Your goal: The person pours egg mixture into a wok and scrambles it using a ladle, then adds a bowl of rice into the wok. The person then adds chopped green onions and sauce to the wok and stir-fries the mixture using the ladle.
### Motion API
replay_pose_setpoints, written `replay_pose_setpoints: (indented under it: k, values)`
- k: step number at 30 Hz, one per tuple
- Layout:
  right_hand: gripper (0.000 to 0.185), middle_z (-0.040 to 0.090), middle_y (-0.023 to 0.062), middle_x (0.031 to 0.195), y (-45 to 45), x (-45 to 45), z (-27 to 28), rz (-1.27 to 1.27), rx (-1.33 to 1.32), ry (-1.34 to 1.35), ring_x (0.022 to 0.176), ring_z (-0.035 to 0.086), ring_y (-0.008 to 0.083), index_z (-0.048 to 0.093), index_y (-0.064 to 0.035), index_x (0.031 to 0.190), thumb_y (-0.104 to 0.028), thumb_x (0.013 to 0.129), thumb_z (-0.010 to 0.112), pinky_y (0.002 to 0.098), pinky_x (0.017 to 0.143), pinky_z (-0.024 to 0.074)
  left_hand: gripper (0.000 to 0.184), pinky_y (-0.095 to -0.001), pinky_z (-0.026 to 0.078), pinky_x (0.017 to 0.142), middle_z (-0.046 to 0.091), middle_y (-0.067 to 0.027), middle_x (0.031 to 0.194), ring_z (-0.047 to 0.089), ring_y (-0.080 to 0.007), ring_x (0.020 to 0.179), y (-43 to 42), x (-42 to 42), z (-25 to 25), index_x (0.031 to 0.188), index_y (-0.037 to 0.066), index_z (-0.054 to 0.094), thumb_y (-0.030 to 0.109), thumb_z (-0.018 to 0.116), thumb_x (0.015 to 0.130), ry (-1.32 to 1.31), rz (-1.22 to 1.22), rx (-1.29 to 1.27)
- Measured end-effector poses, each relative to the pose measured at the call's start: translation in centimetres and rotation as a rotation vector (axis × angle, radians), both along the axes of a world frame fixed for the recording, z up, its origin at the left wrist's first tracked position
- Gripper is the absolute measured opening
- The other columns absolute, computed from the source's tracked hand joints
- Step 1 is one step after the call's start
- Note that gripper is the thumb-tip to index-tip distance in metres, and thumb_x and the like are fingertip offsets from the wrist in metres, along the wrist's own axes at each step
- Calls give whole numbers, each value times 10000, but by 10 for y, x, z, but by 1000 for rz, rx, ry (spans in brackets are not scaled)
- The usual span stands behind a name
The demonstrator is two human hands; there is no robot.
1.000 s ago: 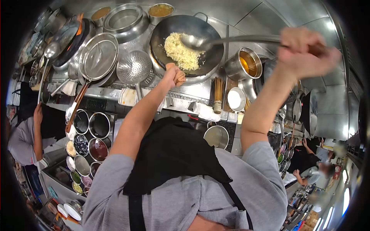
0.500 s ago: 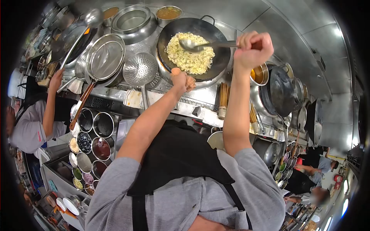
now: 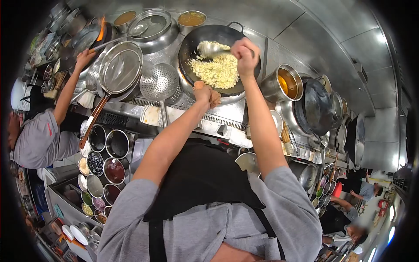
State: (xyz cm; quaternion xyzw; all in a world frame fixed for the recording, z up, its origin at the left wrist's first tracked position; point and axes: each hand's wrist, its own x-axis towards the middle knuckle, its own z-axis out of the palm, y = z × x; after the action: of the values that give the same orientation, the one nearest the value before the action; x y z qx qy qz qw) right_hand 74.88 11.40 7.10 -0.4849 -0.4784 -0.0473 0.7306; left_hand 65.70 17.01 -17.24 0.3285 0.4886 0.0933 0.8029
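A black wok (image 3: 192, 43) with a loop handle at its far rim sits on the stove, holding pale yellow fried rice (image 3: 214, 73). My left hand (image 3: 203, 93) is closed round a brown cloth (image 3: 214, 98) at the wok's near rim; whatever part of the wok the cloth covers is hidden. Over the wok's right side, my right hand (image 3: 246, 54) is wrapped round the handle of a ladle. The metal ladle bowl (image 3: 211, 49), blurred, is in the rice at the far side. Dark wok surface shows between two parts of the rice.
Left of the wok lie a perforated skimmer (image 3: 159, 82) and a mesh strainer (image 3: 121, 65). A steel pot of amber liquid (image 3: 283, 84) stands close to my right forearm. A co-worker's arm (image 3: 65, 94) holds a ladle by a flame (image 3: 103, 29). Ingredient tubs (image 3: 115, 170) are lower left.
My right hand has moved left and the ladle has pushed through the rice, parting it. The left hand barely shifts. The co-worker's ladle has swung down to the right.
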Motion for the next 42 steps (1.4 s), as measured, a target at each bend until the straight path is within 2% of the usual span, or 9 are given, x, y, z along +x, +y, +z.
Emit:
replay_pose_setpoints:
  k: [2, 7, 12, 18, 28, 33, 36, 39, 42]
  values:
    - [153, 425, 1, 566, -7, 21, 17, 149, -192, 81, 516, 398, 74, 474, -34, 650, -95, 789, 461, 252, 478, 299, 42, -357, 483, 445, 564, -79, 712, 612, -209, 551, 1, -3, 9, 846, 18, 509, 57, 524, 852, 13, -39, 1]
    - [199, 404, -22, 564, -77, -44, 117, 26, -15, 244, 456, 310, 53, 473, -48, 700, 39, 871, 525, 244, 407, 215, 439, -495, 526, 500, 623, -214, 933, 667, -303, 671, 3, 1, -6, 1157, -102, 418, 108, 600, 817, -110, -5, -56]
    - [194, 471, 7, 642, -42, -28, 26, -598, 471, 557, 519, 409, 84, 440, -83, 799, 5, 922, 560, 260, 445, 336, 406, -483, 524, 479, 629, -191, 880, 665, -301, 650, 6, -3, -10, 1153, -80, 410, 102, 575, 829, -180, -83, -142]
    - [135, 594, 53, 740, 7, -118, 1, -582, 137, -10, 568, 534, 108, 543, -9, 764, 57, 879, 565, 248, 480, 430, 379, -477, 562, 524, 636, -195, 947, 679, -283, 695, 10, 16, -86, 1132, -63, 449, 155, 614, 870, -351, -107, -141]
    - [220, 459, 13, 584, -56, -33, 56, -210, 150, 477, 443, 375, 80, 454, -50, 682, 57, 834, 574, 258, 409, 308, 83, -465, 535, 534, 617, -125, 836, 634, -281, 660, -7, -16, 20, 913, 40, 506, 120, 522, 901, -131, -130, -281]
    - [179, 428, 8, 573, -83, -10, 82, -163, 168, 507, 418, 322, 100, 457, -64, 728, 19, 850, 559, 287, 388, 284, 229, -501, 575, 644, 618, -155, 851, 655, -298, 740, -20, -67, 189, 893, 17, 551, 183, 411, 965, 41, -298, -483]
    - [175, 533, 28, 607, -51, -70, 83, -314, 205, 460, 444, 426, 103, 483, -59, 735, 12, 863, 578, 277, 404, 343, 208, -453, 556, 592, 588, -130, 756, 604, -281, 639, -10, -63, 34, 817, 30, 552, 175, 447, 923, -424, -374, -550]
    - [155, 584, 35, 645, -42, -51, 25, -304, 115, -67, 520, 510, 113, 549, -8, 724, 20, 857, 624, 239, 475, 401, 127, -437, 423, 421, 439, -75, 560, 491, -251, 469, -10, -104, -5, 745, 82, 459, 145, 510, 842, -332, -379, -144]
    - [225, 484, 28, 567, -40, -71, 65, -221, 175, -301, 492, 458, 102, 445, -24, 669, 50, 858, 542, 266, 462, 378, 115, -456, 384, 394, 363, -76, 521, 436, -285, 435, -21, -142, 6, 708, 75, 433, 92, 448, 822, 4, -204, -421]
